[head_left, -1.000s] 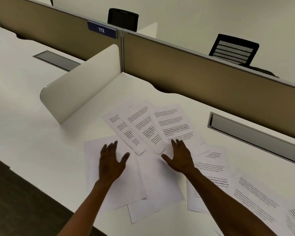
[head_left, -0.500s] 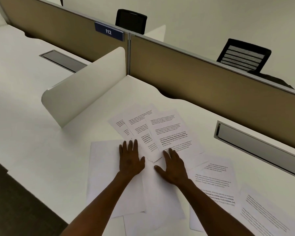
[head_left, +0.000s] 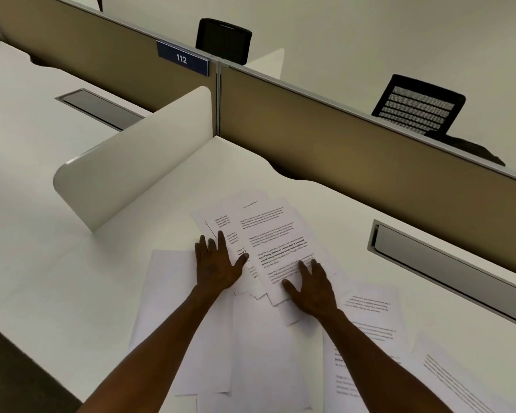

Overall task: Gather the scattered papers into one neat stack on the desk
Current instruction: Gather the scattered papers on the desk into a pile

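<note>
While printed papers (head_left: 268,242) overlap on the desk (head_left: 57,222), both hands' fingers (head_left: 221,242) press flat, spread, gripping nothing.

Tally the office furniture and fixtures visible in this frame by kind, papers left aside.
Black chairs: 2
Grey desk cable hatches: 2
White desk dividers: 2
Tan partition panels: 2
Number signs: 1
Total: 9
</note>
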Motion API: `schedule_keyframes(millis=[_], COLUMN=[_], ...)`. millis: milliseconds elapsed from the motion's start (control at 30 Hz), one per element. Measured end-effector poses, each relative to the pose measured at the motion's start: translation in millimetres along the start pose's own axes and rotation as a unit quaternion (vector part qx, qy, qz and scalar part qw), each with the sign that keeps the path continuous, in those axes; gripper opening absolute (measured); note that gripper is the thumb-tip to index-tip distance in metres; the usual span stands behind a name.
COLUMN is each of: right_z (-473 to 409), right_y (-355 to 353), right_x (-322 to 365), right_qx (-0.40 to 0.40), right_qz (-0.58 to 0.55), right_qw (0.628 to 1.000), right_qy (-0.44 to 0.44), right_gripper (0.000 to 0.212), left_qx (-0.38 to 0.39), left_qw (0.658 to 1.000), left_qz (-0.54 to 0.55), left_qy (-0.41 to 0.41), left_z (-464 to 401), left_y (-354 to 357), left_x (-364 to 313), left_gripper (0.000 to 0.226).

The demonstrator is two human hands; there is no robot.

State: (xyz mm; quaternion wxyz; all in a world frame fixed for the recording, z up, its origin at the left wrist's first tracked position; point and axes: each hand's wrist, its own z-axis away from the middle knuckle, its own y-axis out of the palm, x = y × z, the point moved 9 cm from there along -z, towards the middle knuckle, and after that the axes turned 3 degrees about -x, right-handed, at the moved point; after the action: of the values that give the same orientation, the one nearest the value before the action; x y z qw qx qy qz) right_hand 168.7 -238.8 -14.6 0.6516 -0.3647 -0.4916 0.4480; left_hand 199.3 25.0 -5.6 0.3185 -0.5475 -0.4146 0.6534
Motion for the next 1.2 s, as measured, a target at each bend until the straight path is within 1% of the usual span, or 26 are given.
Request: schedule_keyframes(millis=[100, 167, 267, 367, 400, 467, 500, 533, 567, 600, 633, 700, 800, 967, 1033, 1200], right_z=[-1.6, -4.7, -7.7, -3.6, -2.0, -1.9, -3.2, -5.2, -7.9, -10.7, -13.2, -18.5, -21.8, -24.8, -25.3, -35.4], right_y=[3.0, 4.8, 9.5, 10.0, 5.1, -13.7, -23.3, -30.1, -31.9, -29.4, -25.0, -17.9, -16.5, -18.7, -19.7, -32.5], right_x=[25.6, 43.4, 59.9, 64.1, 62.1, 47.9, 34.3, 17.6, 0.6, -13.1, -21.2, -22.8, -13.7, 2.8, 5.7, -6.5], right_qx=[-0.011, -0.012, -0.007, -0.001, -0.016, -0.092, -0.13, -0.147, -0.141, -0.116, -0.086, -0.052, -0.056, -0.059, -0.058, -0.065], right_qz=[0.003, 0.011, 0.002, -0.044, -0.063, -0.072, -0.066, -0.063, -0.062, -0.06, -0.052, -0.028, -0.021, -0.037, -0.04, -0.082], right_qw=[1.0, 0.999, 0.998, 0.995, 0.993, 0.99, 0.988, 0.987, 0.986, 0.987, 0.989, 0.995, 0.998, 0.998, 0.997, 0.994], right_qy=[-0.017, -0.039, -0.06, -0.087, -0.095, -0.083, -0.047, 0.004, 0.057, 0.095, 0.109, 0.081, 0.034, 0.008, -0.002, 0.01], right_gripper=[0.087, 0.088, 0.088, 0.085, 0.084, 0.081, 0.08, 0.082, 0.084, 0.087, 0.09, 0.093, 0.093, 0.094, 0.095, 0.099], left_qx=[0.003, 0.002, -0.02, -0.029, -0.026, -0.011, -0.007, -0.007, -0.006, -0.006, -0.006, -0.009, -0.003, 0.001, -0.004, -0.015], left_qw=[1.0, 0.999, 0.99, 0.981, 0.979, 0.975, 0.974, 0.972, 0.972, 0.972, 0.973, 0.976, 0.977, 0.963, 0.961, 0.96], left_qz=[0.004, 0.034, 0.113, 0.152, 0.153, 0.151, 0.147, 0.14, 0.13, 0.121, 0.113, 0.103, 0.104, 0.152, 0.154, 0.162], left_qy=[0.003, -0.029, -0.083, -0.121, -0.133, -0.16, -0.174, -0.187, -0.196, -0.201, -0.2, -0.192, -0.188, -0.221, -0.23, -0.229], left_z=[-3.4, -7.1, -14.5, -20.9, -24.5, -32.3, -35.6, -38.2, -40.3, -41.7, -43.1, -47.7, -57.6, -68.4, -69.6, -70.1], left_y=[7.5, 7.7, 2.5, 1.1, 1.6, 2.7, 2.6, 2.2, 1.7, 1.5, 1.3, 0.2, -1.2, -1.3, -1.3, 1.2], left_x=[-16.5, -23.6, -30.5, -34.7, -35.3, -34.6, -32.5, -29.5, -26.0, -22.7, -20.1, -17.3, -21.2, -30.2, -29.9, -32.5], left_gripper=[0.098, 0.098, 0.102, 0.11, 0.113, 0.116, 0.117, 0.118, 0.117, 0.117, 0.116, 0.116, 0.115, 0.113, 0.111, 0.109])
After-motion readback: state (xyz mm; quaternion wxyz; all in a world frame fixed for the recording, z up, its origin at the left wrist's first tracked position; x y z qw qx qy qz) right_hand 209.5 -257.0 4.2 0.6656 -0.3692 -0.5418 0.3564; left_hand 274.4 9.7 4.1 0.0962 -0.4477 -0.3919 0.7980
